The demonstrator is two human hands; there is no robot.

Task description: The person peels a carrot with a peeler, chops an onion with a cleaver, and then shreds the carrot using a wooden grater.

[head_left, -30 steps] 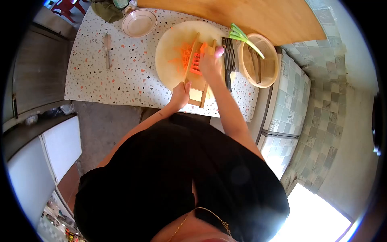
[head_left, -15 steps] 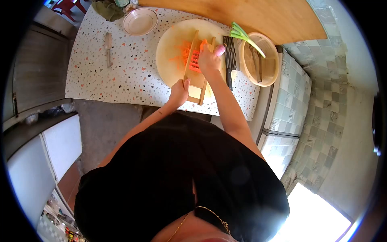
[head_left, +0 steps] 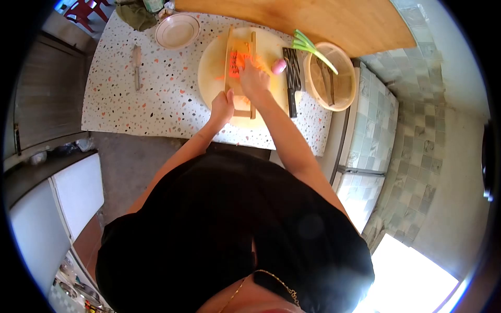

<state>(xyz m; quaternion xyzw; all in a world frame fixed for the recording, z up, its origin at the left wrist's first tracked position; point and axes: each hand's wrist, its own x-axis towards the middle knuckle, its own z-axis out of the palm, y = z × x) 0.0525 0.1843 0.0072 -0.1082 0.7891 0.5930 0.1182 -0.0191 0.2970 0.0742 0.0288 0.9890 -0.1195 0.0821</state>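
My left hand [head_left: 223, 108] is closed on the near part of a wood-framed grater [head_left: 253, 44] with an orange-red grating plate. My right hand [head_left: 254, 82] presses a piece of carrot [head_left: 241, 60] against that plate, its fingers mostly covering it. Beneath lies a round, pale cutting board [head_left: 209, 55]. Shredded carrot [head_left: 258, 61] shows on the board to the right of the grater. A small pinkish-purple onion [head_left: 278, 66] rests near the board's right side. Alongside the board is a black-handled knife with a dark patterned blade [head_left: 292, 73].
A round basket [head_left: 348, 96] stands at the right, with a green onion [head_left: 315, 49] across its rim and long dark utensils inside. On the speckled table [head_left: 156, 99] are a small knife [head_left: 137, 68], a shallow bowl [head_left: 177, 31] and dark green cloth [head_left: 136, 18]. A wooden panel [head_left: 313, 23] borders the back.
The grater has shifted left and stands straighter, both hands moving left with it. Carrot shreds now show on its right, and the onion is uncovered.
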